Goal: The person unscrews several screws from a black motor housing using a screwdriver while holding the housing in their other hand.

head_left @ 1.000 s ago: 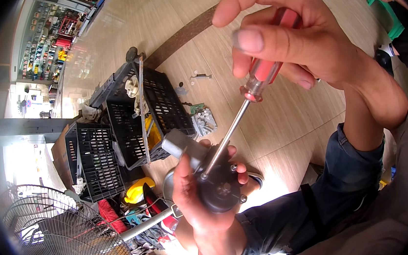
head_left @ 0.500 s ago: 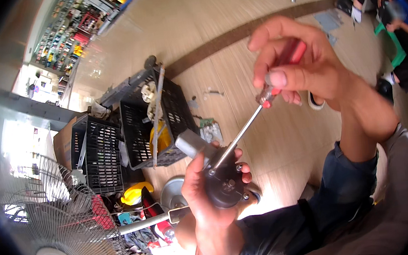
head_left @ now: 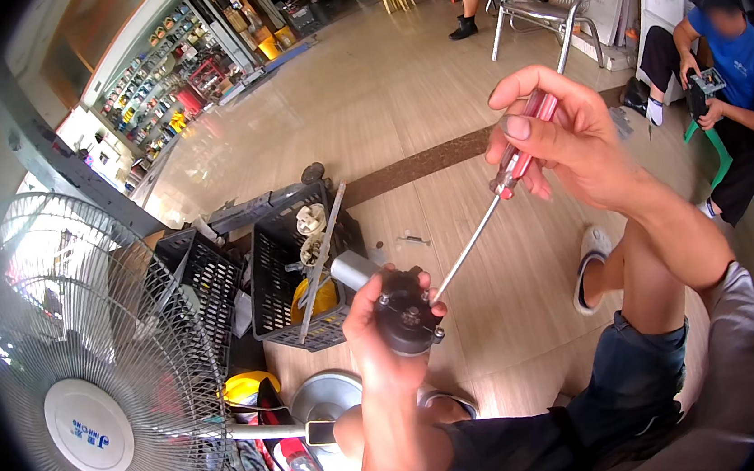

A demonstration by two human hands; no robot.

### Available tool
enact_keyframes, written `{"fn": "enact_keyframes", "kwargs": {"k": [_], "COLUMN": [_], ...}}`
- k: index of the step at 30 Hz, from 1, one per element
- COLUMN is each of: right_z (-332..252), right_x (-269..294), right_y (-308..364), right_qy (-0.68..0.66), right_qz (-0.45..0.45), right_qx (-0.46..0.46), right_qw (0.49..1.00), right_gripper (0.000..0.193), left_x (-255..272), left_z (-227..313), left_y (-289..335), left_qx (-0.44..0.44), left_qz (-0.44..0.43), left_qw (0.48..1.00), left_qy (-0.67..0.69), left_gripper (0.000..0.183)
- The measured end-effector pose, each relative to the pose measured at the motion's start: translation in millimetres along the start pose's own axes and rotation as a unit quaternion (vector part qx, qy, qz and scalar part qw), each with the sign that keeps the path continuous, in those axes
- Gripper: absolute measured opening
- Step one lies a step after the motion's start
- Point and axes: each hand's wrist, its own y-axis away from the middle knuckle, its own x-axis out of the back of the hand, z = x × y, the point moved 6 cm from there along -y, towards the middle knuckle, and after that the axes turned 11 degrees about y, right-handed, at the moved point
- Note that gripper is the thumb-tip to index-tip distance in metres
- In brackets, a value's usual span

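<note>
My left hand (head_left: 377,349) is closed around a small motor with a round black housing (head_left: 405,314) and a grey cylinder (head_left: 353,270) jutting from its upper left. Small bolts stick out at the housing's edge. Between the fingers and thumb of my right hand (head_left: 572,139) is a screwdriver (head_left: 477,235) with a clear red handle, its shaft slanting down to the left. Its tip lies by the housing's right edge, close to my left fingertips; whether they touch, I cannot tell.
A standing fan (head_left: 91,426) fills the lower left. Black plastic crates (head_left: 300,329) with parts stand on the floor beyond my left hand. A grey round basin (head_left: 324,390) sits near my knee. A seated person (head_left: 733,65) handles a device at right, near a metal chair (head_left: 546,10).
The screwdriver tip has moved off the housing's face to its right edge. The motor has turned slightly in my left hand. My view has tilted up, showing more of the room.
</note>
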Motion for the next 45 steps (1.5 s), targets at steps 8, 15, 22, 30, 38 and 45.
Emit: {"fn": "enact_keyframes", "kwargs": {"k": [8, 15, 22, 30, 38, 45], "right_z": [46.5, 104.2, 89.1, 97.3, 90.4, 86.2], "right_x": [0.6, 32.8, 43.2, 41.8, 32.4, 29.3], "right_y": [8.2, 18.4, 0.8, 14.1, 14.1, 29.5], "right_qy": [-0.016, 0.012, -0.065, -0.030, -0.010, 0.004], "right_qz": [0.050, 0.095, 0.131, 0.152, 0.165, 0.173], "right_qx": [-0.085, -0.144, -0.079, -0.124, -0.108, -0.105], "right_qw": [0.995, 0.985, 0.986, 0.980, 0.980, 0.979], "right_gripper": [0.025, 0.021, 0.017, 0.018, 0.020, 0.022], "left_x": [13.7, 16.3, 12.7, 4.3, -2.8, -0.8], "left_z": [-20.9, -46.2, -47.1, -45.7, -37.5, -30.6], "left_y": [-27.9, -46.0, -54.6, -52.4, -41.4, -27.8], "left_qx": [0.058, 0.083, 0.072, 0.077, 0.050, 0.037], "left_qz": [0.012, 0.078, 0.100, 0.077, 0.063, 0.038], "left_qw": [0.998, 0.993, 0.992, 0.994, 0.997, 0.998], "left_qy": [-0.008, -0.036, -0.032, 0.006, -0.013, -0.016], "left_gripper": [0.028, 0.033, 0.049, 0.044, 0.039, 0.039]}}
